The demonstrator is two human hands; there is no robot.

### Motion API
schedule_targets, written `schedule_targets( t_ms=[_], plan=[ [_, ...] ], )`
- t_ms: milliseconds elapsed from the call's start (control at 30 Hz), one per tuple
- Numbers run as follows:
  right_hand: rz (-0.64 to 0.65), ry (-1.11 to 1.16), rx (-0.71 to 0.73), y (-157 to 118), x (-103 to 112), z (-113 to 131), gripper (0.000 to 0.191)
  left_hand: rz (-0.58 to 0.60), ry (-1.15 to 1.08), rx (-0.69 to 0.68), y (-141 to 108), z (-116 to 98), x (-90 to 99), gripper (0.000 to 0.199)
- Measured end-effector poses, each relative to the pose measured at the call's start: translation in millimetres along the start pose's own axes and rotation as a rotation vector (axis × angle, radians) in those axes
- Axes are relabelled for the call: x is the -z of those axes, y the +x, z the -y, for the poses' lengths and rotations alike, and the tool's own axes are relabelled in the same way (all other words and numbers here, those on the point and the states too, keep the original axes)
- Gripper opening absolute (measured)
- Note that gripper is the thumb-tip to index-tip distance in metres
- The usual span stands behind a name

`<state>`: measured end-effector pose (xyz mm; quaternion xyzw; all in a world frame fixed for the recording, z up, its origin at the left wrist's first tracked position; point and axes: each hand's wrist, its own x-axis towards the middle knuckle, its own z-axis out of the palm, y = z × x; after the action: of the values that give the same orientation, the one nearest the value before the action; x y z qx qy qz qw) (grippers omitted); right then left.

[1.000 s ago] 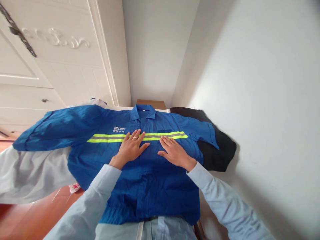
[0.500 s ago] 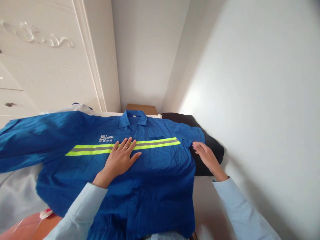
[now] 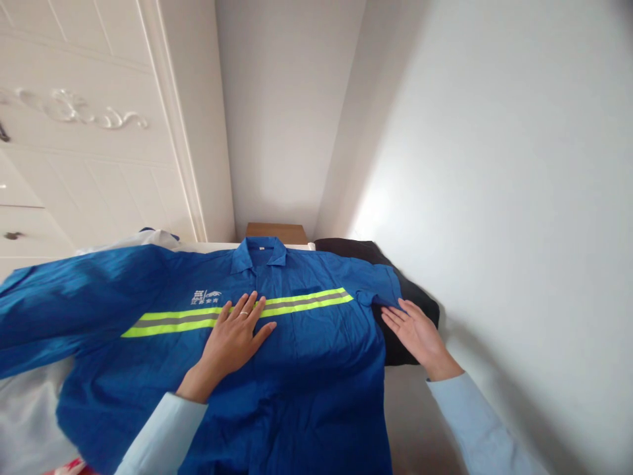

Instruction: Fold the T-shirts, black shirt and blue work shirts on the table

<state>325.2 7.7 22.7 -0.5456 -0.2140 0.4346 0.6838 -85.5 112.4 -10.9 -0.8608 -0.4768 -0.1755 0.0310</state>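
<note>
Both hands are empty and extended over a blue jacket [image 3: 316, 356], which lies spread out, front side up, across the near and middle part of the scene with its collar [image 3: 258, 256] at the far edge. Palm down, the left hand [image 3: 230, 346] rests on the chest of the jacket, its fingers spread and reaching across the yellow-green and grey stripe [image 3: 316, 301], its thumb held wide to the right. On one of its fingers sits a ring [image 3: 244, 313]. Farther right, the right hand [image 3: 419, 335] is also unfolded, its fingers long and fairly close together, pointing left and away beside the hem of the right sleeve [image 3: 380, 280]. Whether its fingertips press on the cloth or hover just over it, I cannot tell.

White lettering and a logo [image 3: 206, 297] stand just beyond the stripe, to the left of the left hand's fingertips. At left, the other sleeve [image 3: 84, 297] stretches out to the edge of the view. Black cloth [image 3: 403, 349] shows from beneath the jacket on the right, close to the wall [image 3: 519, 165]. Pale grey cloth [image 3: 34, 412] hangs at the near left, and a white bundle [image 3: 153, 239] lies behind the left shoulder. Beyond the collar stands a brown box [image 3: 277, 232], with a cream cabinet [image 3: 99, 171] to its left. Light blue cuffs [image 3: 171, 419] cover the person's wrists.
</note>
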Motion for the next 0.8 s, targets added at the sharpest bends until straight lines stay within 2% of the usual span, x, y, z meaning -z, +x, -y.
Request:
schedule_targets(
  t_ms=[100,200,300,367,467,533,600,700,733,800],
  plan=[
    [-0.165,0.095,0.086,19.4,-5.9,7.7,0.039,0.018,0.000,-0.002,0.2,1.0,0.4,0.071],
    [-0.228,0.173,-0.025,34.1,-15.4,17.2,0.021,0.037,0.005,0.003,0.5,1.0,0.7,0.072],
    [-0.290,0.239,-0.110,43.7,-26.4,23.4,0.017,0.040,0.008,0.010,0.6,0.3,1.2,0.072],
    [-0.329,0.252,-0.034,47.5,-36.2,26.7,0.017,0.044,0.016,0.013,0.5,-0.2,1.9,0.071],
    [-0.319,0.177,0.285,43.1,-58.5,30.7,0.026,0.055,0.026,0.010,0.5,-0.5,3.1,0.071],
    [-0.152,-0.006,0.506,30.1,-78.6,31.0,0.042,0.062,0.030,0.007,0.8,-0.3,3.5,0.071],
    [0.168,-0.295,0.597,11.4,-100.1,27.9,0.051,0.066,0.034,0.005,1.0,0.0,3.3,0.072],
    [0.668,-0.672,0.558,-14.7,-125.9,16.4,0.046,0.051,0.031,0.003,0.7,0.3,1.7,0.072],
    [0.776,-0.739,0.544,-20.3,-131.3,11.3,0.045,0.041,0.027,0.002,0.5,0.3,1.0,0.071],
    [0.897,-0.810,0.542,-26.6,-136.9,1.0,0.046,0.015,0.015,-0.001,-0.1,0.4,-0.4,0.070]
  ],
)
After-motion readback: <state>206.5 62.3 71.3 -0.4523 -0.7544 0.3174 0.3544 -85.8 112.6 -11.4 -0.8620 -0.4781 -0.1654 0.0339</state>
